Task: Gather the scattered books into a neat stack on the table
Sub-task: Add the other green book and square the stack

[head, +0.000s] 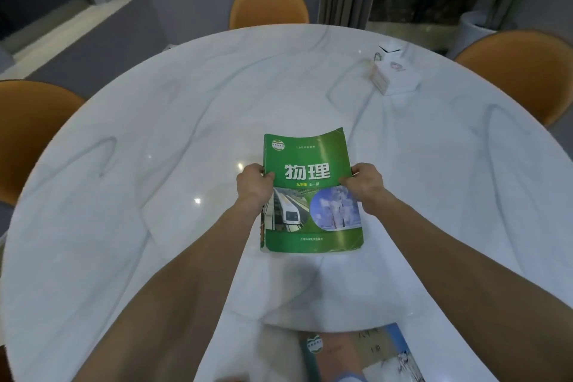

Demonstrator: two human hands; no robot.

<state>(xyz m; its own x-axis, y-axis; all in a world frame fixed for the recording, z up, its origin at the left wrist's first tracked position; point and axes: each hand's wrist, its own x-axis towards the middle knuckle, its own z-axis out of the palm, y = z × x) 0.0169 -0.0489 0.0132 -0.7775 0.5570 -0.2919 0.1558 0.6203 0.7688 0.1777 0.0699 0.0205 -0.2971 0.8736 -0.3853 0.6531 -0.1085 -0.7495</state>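
Looking down from the head view, we hold the green paperback physics textbook [311, 192] by its two long edges: our left hand [252, 184] pinches the spine side, our right hand [364, 184] pinches the open side, thumbs on the cover. Beneath the grip lies the round white marble table [155, 195]; whether the book rests on it or hovers, we cannot tell. Nearer us than the grip, a blue-and-orange paperback [356, 353] lies at the table's edge, not yet joined. We judge the stacking barely begun.
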